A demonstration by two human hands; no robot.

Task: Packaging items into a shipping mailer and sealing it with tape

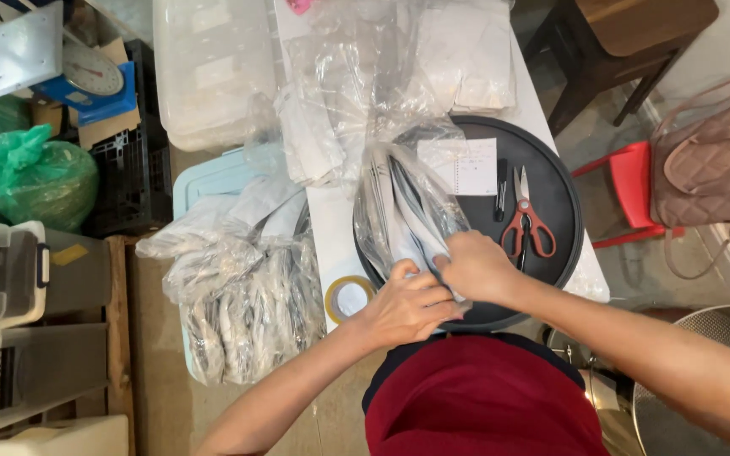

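Observation:
A clear plastic bag (399,211) stuffed with flat grey and white packets lies on the round black tray (563,203). Both hands pinch its near end. My left hand (407,304) grips the bag's mouth from the left. My right hand (475,266) closes on the same end from the right, the two hands touching. On the tray to the right lie red-handled scissors (527,221), a black pen (500,190) and a white note sheet (464,165).
A yellow tape roll (348,297) sits on the white table (327,215) left of the tray. Filled clear bags (238,295) pile on a pale blue lid at left. Loose plastic bags (365,76) lie behind. A scale (69,59), green bags (27,173), bins, a stool and a handbag (711,169) surround.

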